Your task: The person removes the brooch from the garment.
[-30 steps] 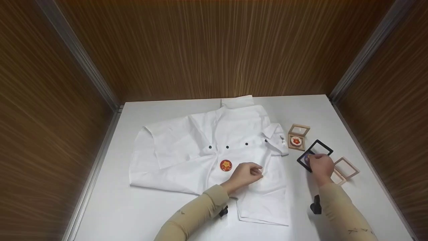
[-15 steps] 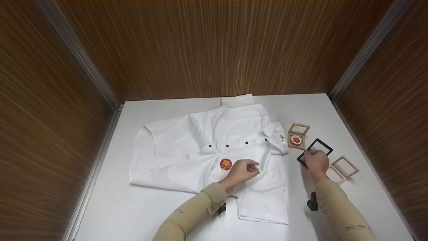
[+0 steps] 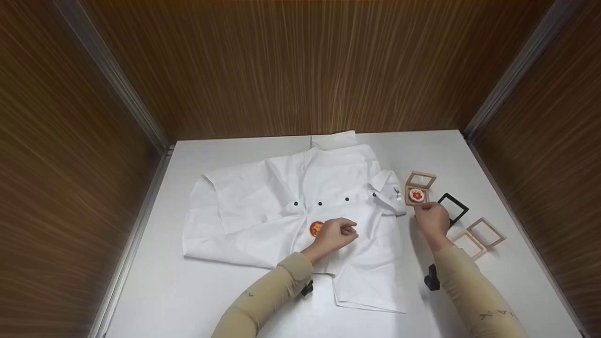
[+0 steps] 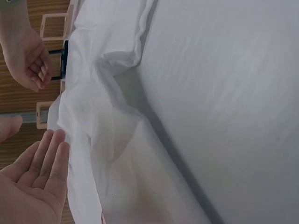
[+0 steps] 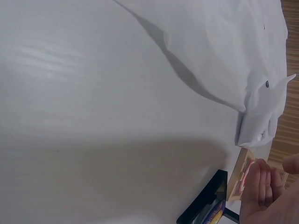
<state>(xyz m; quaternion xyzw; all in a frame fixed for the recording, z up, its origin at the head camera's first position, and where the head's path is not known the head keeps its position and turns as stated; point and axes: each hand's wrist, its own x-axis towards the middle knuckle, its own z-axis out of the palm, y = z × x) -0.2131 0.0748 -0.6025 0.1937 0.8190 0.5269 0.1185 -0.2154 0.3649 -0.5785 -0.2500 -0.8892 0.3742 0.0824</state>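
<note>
A white short-sleeved garment with black buttons (image 3: 338, 176) lies spread on the table. On it sits a round red badge with a yellow figure (image 3: 315, 228), partly covered by my left hand (image 3: 334, 235). That hand hovers above the cloth with relaxed fingers and holds nothing. My right hand (image 3: 433, 222) is at the front edge of an open wooden case (image 3: 407, 200), which holds a white round badge with a red flower (image 3: 416, 195). Its fingers look loosely bent, with nothing visible in them. An open black case (image 3: 461, 212) holds a blue and yellow badge (image 5: 216, 212).
A pale pink open case (image 3: 477, 241) lies at the right, beside the black one. Wood-grain panels (image 3: 291, 70) enclose the white table (image 3: 225, 300) at the back and sides.
My right hand has moved from the badge in the black case leftward to the wooden case, leaving that badge behind. My left hand has drifted slightly left, partly over the red badge.
</note>
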